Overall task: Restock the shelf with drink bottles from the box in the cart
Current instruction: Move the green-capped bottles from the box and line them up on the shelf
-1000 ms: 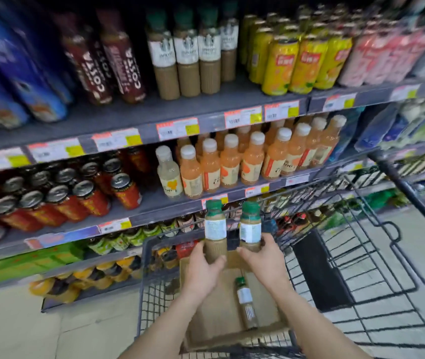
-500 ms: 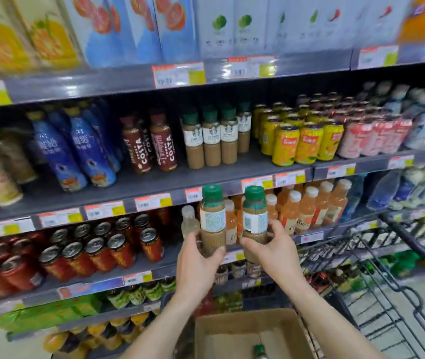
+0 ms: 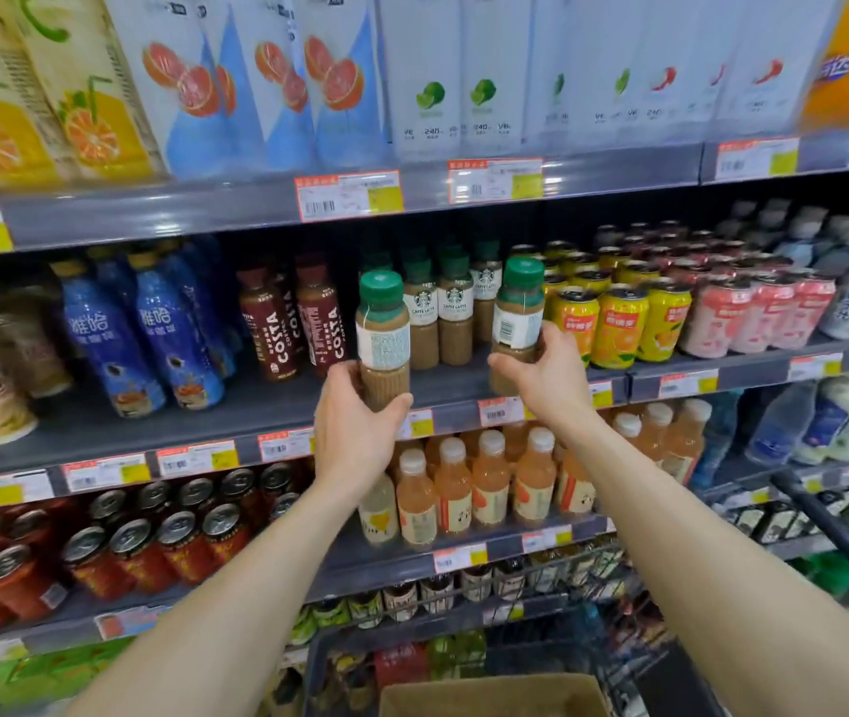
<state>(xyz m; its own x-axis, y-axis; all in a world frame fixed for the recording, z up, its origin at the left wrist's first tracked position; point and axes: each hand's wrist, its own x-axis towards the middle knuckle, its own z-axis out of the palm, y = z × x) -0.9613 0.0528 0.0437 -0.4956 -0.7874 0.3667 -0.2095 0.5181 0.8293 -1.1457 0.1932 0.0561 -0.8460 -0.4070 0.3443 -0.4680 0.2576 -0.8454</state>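
The grey supermarket shelf [image 3: 267, 406] carried a row of Starbucks caffe latte bottles [image 3: 456, 313] between Costa bottles [image 3: 319, 323] and yellow cans [image 3: 619, 323]. Your left hand [image 3: 355, 437] gripped the lower body of one green-capped latte bottle [image 3: 382, 328], held upright before the shelf edge. Your right hand [image 3: 549, 375] gripped a second latte bottle [image 3: 518, 313], upright, just right of that row. The cardboard box [image 3: 489, 698] sat in the cart [image 3: 412, 626] below, its contents out of view.
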